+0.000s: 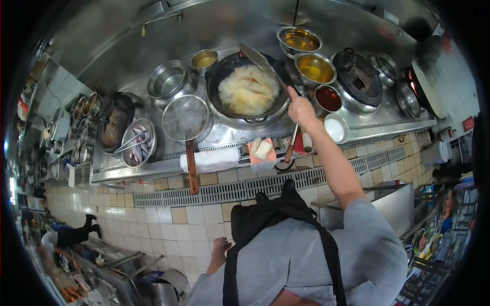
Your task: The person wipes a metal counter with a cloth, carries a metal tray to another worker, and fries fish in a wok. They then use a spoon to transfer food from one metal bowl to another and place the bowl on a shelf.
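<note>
My right hand (302, 110) is closed round the handle of a wok spatula (260, 60), whose metal head is raised over the back rim of a black wok (217, 99). Pale, foaming oil (247, 91) bubbles in the wok, with some reddish-brown food showing through. Low by my side, away from the stove, my left hand (220, 247) hangs with its fingers curled and nothing showing in it. A wire-mesh strainer (185, 118) with a wooden handle rests left of the wok. Close to my right wrist stand a pot of dark red sauce (327, 98) and a bowl of white contents (335, 128).
Two steel bowls of yellow oil (315, 69) sit behind right of the wok. To the left are a steel pot (168, 79) and a bowl of fish (138, 144) with tongs. A folded cloth (262, 149) lies on the front edge. Another person (71, 235) is at far left.
</note>
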The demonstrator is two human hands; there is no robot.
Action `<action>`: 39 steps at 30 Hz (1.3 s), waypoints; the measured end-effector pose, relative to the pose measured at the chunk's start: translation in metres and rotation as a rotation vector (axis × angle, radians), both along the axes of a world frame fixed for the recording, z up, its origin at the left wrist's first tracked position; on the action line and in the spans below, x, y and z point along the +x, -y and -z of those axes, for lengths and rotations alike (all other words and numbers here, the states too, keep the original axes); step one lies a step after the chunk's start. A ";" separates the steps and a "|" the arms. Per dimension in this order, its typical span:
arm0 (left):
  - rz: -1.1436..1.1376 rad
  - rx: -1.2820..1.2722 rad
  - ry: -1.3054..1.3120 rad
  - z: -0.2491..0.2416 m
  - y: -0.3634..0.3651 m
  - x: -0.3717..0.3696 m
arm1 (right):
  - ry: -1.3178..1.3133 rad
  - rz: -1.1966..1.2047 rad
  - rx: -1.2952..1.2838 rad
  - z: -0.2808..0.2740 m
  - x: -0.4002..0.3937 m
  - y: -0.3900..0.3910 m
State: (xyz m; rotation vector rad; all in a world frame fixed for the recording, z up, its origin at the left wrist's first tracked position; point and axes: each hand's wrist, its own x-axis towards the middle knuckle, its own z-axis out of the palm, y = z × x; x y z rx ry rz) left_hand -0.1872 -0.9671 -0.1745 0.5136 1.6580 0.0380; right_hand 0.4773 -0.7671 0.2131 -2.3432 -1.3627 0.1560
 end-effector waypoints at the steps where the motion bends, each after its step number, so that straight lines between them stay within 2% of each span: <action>1: 0.008 0.014 0.003 0.001 -0.003 0.001 | -0.030 0.011 -0.003 -0.002 0.011 0.000; 4: 0.016 0.060 0.028 -0.005 -0.014 0.008 | -0.139 0.022 -0.020 0.008 0.031 0.008; 6: -0.083 0.032 0.024 -0.018 -0.025 0.019 | -0.202 -0.004 -0.023 0.027 0.033 0.011; 7: -0.213 -0.036 0.009 -0.027 -0.033 0.027 | -0.225 -0.028 -0.018 0.040 0.030 0.017; 10: -0.145 -0.007 0.004 -0.036 -0.047 0.041 | -0.349 -0.068 0.013 0.050 0.012 0.041; 12: -0.115 -0.017 0.013 -0.039 -0.055 0.046 | -0.424 -0.055 0.023 0.029 -0.005 0.057; 15: -0.076 0.012 0.016 -0.041 -0.062 0.052 | -0.777 0.121 -0.181 -0.034 -0.011 0.070; 18: -0.048 0.020 0.018 -0.042 -0.070 0.057 | -0.884 0.137 -0.101 -0.035 0.009 0.079; 19: -0.043 0.015 0.019 -0.042 -0.072 0.058 | -0.818 0.098 -0.017 -0.030 0.017 0.080; 21: -0.044 0.040 0.022 -0.044 -0.074 0.060 | -0.349 -0.110 0.295 0.035 0.062 0.074; 24: -0.044 0.058 0.052 -0.037 -0.075 0.059 | -0.143 -0.033 0.188 0.012 0.074 0.055; 27: -0.058 0.059 0.043 -0.040 -0.069 0.062 | -0.205 0.021 0.033 0.002 0.084 0.040; 28: -0.068 0.059 0.033 -0.043 -0.066 0.064 | -0.215 0.025 0.005 0.009 0.093 0.032; 29: -0.107 0.059 0.042 -0.048 -0.062 0.066 | -0.052 -0.117 0.184 0.072 0.132 0.022; 32: -0.210 0.076 0.047 -0.059 -0.044 0.067 | -0.896 0.030 -0.151 0.027 0.132 0.032; 33: -0.228 0.093 0.029 -0.062 -0.034 0.065 | -1.055 0.037 -0.156 0.012 0.128 0.036; 36: -0.238 0.038 -0.013 -0.071 -0.008 0.060 | -1.256 0.100 -0.275 -0.001 0.135 0.037; 39: -0.186 0.015 -0.020 -0.073 0.021 0.054 | -1.441 0.108 -0.277 0.052 0.145 0.014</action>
